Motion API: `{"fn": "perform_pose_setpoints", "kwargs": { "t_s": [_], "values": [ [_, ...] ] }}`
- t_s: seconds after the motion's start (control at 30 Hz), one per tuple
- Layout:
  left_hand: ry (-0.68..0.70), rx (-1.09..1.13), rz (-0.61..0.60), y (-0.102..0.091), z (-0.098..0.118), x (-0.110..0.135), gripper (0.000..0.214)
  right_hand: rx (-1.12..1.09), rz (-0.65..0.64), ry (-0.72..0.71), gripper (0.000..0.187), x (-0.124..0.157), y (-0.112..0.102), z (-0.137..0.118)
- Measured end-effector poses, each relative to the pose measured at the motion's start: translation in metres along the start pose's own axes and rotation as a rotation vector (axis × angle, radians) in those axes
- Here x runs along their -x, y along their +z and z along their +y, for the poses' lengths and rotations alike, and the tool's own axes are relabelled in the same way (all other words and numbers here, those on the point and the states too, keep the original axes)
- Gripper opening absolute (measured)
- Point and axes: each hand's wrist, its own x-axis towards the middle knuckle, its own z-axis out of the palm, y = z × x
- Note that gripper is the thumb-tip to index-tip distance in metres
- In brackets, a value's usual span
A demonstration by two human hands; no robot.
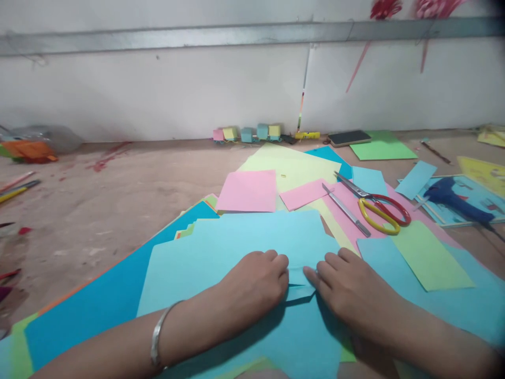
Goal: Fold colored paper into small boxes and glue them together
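A small strip of light blue paper with a fold along it lies between my two hands, over larger light blue sheets. My left hand, with a silver bangle on its wrist, is closed on the strip's left end. On the right end, my right hand is closed too, its index finger reaching toward the fold. Both thumbs are mostly hidden. Beyond the right hand, a craft knife and scissors with red and yellow handles rest on pink and yellow paper.
A blue glue gun lies at the right, near a green paper piece. Along the wall stand small paper blocks, a yellow tube and a dark phone. Pens lie at the left.
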Motion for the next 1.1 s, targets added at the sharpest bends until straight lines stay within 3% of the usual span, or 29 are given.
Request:
{"fn": "perform_pose_setpoints", "kwargs": {
  "t_s": [0.17, 0.23, 0.33, 0.43, 0.63, 0.8, 1.1],
  "values": [
    [-0.027, 0.044, -0.072, 0.002, 0.004, 0.002, 0.014, 0.072, -0.016, 0.090, 0.024, 0.004, -0.001, 0.006],
    [-0.046, 0.045, -0.078, 0.004, 0.008, 0.002, 0.013, 0.065, 0.034, 0.120, 0.019, 0.002, -0.001, 0.007],
    [-0.028, 0.009, -0.053, 0.007, 0.013, 0.002, 0.012, -0.021, 0.114, 0.077, 0.018, -0.001, 0.002, 0.003],
    [-0.034, -0.066, -0.070, 0.006, 0.018, 0.003, 0.013, -0.082, 0.083, 0.029, 0.020, -0.002, 0.007, -0.001],
    [-0.204, -0.124, -0.288, -0.007, 0.026, 0.012, 0.013, -0.085, 0.028, 0.030, 0.029, 0.001, 0.010, 0.000],
    [-0.442, -0.074, -0.418, -0.014, 0.026, 0.019, 0.020, -0.105, 0.034, 0.028, 0.032, 0.002, 0.012, 0.000],
    [-0.666, 0.042, -0.170, -0.032, -0.006, 0.028, 0.030, -0.158, 0.115, 0.077, 0.018, -0.003, 0.017, 0.006]
  ]
}}
